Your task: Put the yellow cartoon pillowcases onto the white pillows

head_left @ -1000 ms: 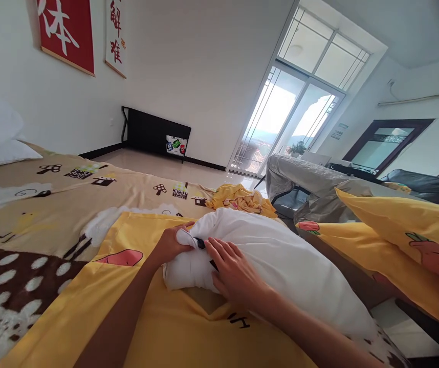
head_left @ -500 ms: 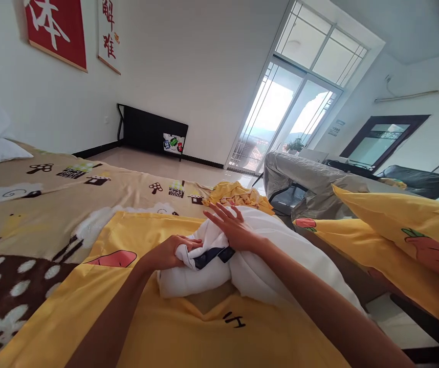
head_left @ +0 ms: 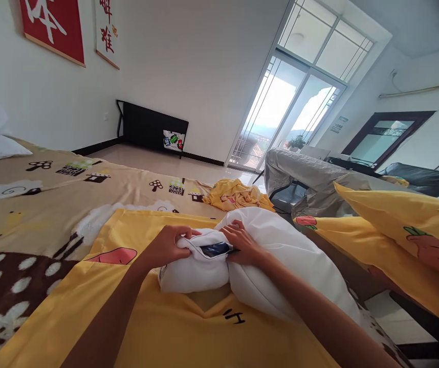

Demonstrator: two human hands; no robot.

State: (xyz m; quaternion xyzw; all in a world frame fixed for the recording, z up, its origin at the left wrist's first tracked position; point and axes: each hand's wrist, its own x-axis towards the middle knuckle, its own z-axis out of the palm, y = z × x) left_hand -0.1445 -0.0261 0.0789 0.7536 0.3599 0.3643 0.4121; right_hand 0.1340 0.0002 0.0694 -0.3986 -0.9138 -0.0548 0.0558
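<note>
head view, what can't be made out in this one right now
All in the head view:
Dark item: partly covered by white bedding, so what it is can't be told.
White bedding: the right arm hides a strip of it.
Red scroll: its upper part is cut off by the top edge.
Small wall sign: its writing is too small to read.
</note>
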